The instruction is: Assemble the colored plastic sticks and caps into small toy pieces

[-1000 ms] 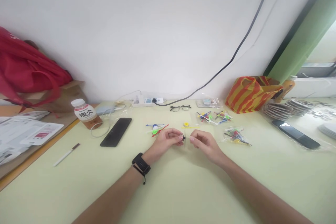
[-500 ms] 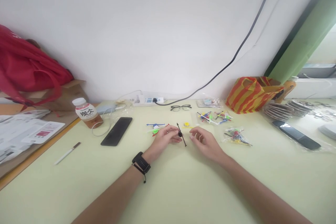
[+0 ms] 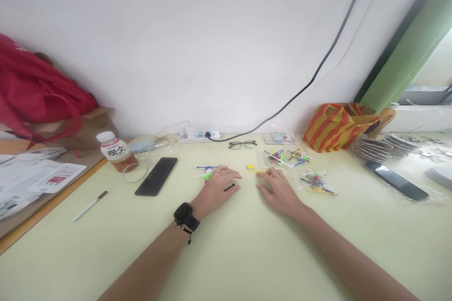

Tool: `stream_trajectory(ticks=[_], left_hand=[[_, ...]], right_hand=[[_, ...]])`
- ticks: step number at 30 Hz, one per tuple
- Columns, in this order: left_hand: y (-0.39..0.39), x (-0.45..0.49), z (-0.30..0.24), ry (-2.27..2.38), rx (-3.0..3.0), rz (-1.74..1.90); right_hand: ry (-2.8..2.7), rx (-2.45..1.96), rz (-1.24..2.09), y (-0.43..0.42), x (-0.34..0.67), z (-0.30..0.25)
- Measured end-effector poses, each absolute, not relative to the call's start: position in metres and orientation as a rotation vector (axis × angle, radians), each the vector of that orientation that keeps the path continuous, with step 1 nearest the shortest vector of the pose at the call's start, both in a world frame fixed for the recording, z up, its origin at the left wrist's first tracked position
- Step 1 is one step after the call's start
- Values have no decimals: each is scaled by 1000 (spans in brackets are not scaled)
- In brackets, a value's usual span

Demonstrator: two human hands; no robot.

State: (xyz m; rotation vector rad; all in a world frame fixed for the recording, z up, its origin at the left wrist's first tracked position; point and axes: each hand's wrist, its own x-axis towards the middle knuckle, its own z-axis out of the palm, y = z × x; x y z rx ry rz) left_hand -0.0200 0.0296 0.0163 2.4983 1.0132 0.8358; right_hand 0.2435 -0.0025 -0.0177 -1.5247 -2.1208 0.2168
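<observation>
My left hand [image 3: 218, 190] is palm down above the table, its thumb held apart from the fingers. Between them shows the tip of a black plastic arrow [image 3: 229, 187]; the rest of that piece is hidden. Just behind the hand lie a blue arrow spinner [image 3: 209, 168] and a green piece [image 3: 207, 176], partly covered. My right hand [image 3: 280, 190] has its thumb and index finger apart. Its fingertips are at the end of a yellow arrow spinner [image 3: 250, 167]; whether they touch it I cannot tell.
Clear bags of coloured spinners [image 3: 318, 182] lie to the right. Eyeglasses [image 3: 242, 144] and a power strip [image 3: 197, 136] are near the wall. A phone [image 3: 156, 177], a bottle [image 3: 116, 151] and a white stick with a brown end [image 3: 90, 206] stand or lie left.
My left hand has turned palm down and opened; the black arrow spinner it held upright is now mostly under it. My right hand has turned palm down beside the yellow spinner.
</observation>
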Motion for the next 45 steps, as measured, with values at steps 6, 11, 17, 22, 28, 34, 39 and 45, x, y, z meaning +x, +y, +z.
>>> stream_trajectory(ticks=[6,11,17,22,28,34,39,45], left_hand=[[39,-32,25,1221,2726,901],[14,-11,36,1280,2527,844],[-4,7,31,989,2481,476],[13,-6,24,1144,2521,537],[26,-21,24,1296,2496,583],[24,-17,22,1250,2538,609],[25,-15,20,1176,2511,622],[26,-14,13,1188,2486,670]], right_hand=[[-2110,-1521,205,-3,243,-18],[-2163,-1541,144,-4,243,-18],[-2098,-1469,161,-2,245,-18],[-2042,-1398,253,2,246,-17],[-2045,-1396,303,2,245,-14],[-1927,-1399,386,-3,243,-10],[-1853,-1370,406,-2,244,-10],[-1829,-1296,381,5,247,-16]])
